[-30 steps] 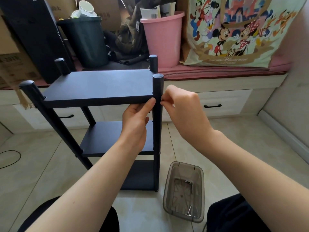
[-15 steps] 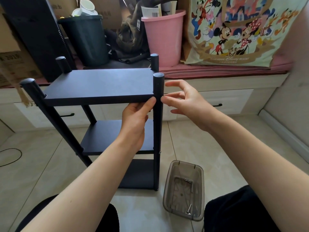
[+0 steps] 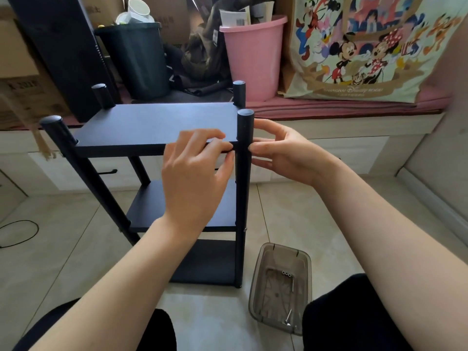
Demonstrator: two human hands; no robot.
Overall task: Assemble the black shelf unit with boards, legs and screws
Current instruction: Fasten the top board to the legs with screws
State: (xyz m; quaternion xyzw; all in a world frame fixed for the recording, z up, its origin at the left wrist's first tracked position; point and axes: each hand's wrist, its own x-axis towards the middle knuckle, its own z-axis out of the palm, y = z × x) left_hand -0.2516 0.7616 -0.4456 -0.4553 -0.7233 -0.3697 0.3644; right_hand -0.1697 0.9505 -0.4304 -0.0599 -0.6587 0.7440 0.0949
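Your left hand (image 3: 196, 173) has come up from under the top board (image 3: 157, 125) and now lies over its front edge, fingers curled on the edge beside the front right leg (image 3: 243, 188). Your right hand (image 3: 283, 154) has closed in on that leg from the other side, its fingers slightly bent and their tips touching the leg at board height. The black shelf unit (image 3: 164, 198) stands upright on the tiled floor (image 3: 291, 214). Just right of it sits a clear tray (image 3: 281, 287) holding loose screws (image 3: 287, 273).
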